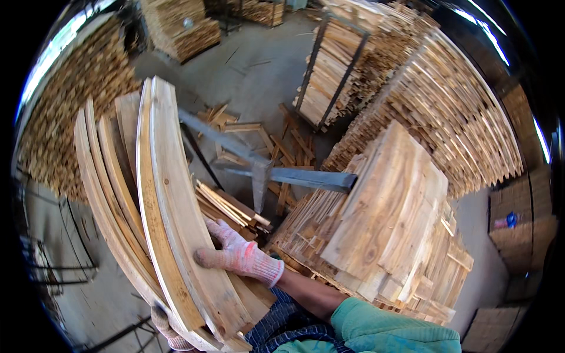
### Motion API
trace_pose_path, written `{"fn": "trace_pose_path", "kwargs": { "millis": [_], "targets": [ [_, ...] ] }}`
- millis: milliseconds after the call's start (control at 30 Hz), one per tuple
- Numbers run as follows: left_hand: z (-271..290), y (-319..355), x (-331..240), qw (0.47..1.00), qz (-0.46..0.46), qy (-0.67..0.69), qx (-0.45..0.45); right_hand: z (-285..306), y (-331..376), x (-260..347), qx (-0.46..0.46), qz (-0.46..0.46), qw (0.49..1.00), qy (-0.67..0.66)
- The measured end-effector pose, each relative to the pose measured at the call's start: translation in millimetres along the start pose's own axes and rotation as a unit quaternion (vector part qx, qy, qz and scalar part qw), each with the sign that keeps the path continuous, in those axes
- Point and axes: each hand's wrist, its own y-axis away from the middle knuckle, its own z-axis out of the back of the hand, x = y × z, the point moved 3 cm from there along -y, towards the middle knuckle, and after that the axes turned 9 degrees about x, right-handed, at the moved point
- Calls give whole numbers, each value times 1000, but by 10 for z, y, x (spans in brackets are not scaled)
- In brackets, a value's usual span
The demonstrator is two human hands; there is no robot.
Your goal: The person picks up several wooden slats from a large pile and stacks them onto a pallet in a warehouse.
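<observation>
Right grip at plank edge; floor beyond.

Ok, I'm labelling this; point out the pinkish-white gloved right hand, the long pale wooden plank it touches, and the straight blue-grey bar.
Gloved right hand [240,256], head view: hand's back.
Pale wooden plank [179,200], head view: broad face's middle.
Blue-grey bar [312,178], head view: mid-length.

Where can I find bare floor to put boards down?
Bare grey floor shows at right, between the plank pile and the brown stacks; another patch at left, between the held boards and the black metal frame. Beyond the right hand it is crowded with wood scraps and blue-grey bars.
</observation>
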Motion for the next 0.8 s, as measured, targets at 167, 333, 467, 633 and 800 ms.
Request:
{"fn": "trace_pose_path", "kwargs": {
  "millis": [167,333,467,633,800],
  "targets": [
    [266,-568,-11,988,8,-49,146,326,767,959,-85,50,990,100],
    [-233,-703,770,933,197,-143,266,495,2031,1078,-299,134,945,12],
    [-1805,-363,1354,876,347,-170,288,284,3082,1286,-450,175,875,-35],
    [-2249,11,2220,781,491,-157,352,125,4132,1192,-598,203,775,12],
    [-3126,766,3013,655,562,-175,473,111,5263,884,-726,178,664,21]
  ]
}}
